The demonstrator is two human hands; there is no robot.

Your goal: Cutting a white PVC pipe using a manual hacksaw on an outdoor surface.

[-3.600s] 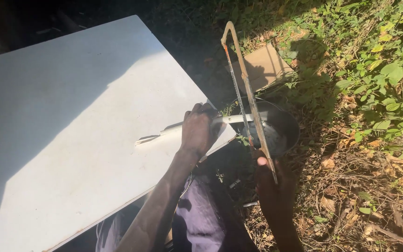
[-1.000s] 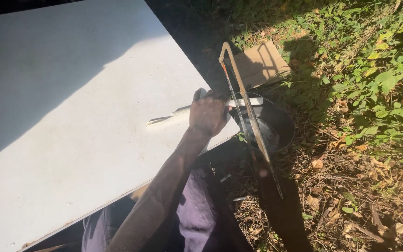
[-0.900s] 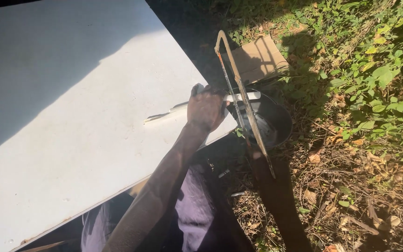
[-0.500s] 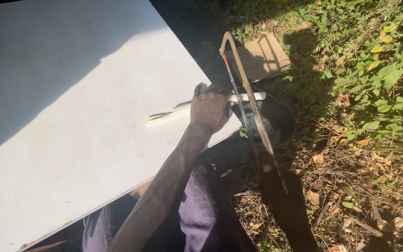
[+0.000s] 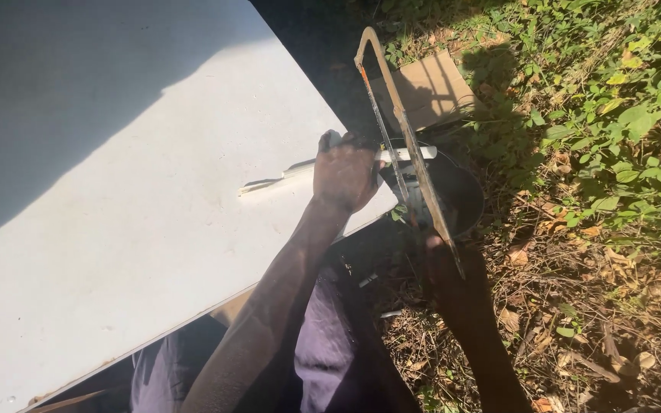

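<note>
White pipe [image 5: 403,154] crosses dark bowl [image 5: 460,200], contents unclear.

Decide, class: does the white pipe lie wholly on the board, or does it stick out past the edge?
It sticks out. The left hand pins the white pipe to the white board; its end passes the edge, under the hacksaw.

Harsh sunlight glares off the white board [image 5: 139,229], a deep shadow covers its upper left corner, and the picture stays sharp with dark, underexposed shade below.
</note>
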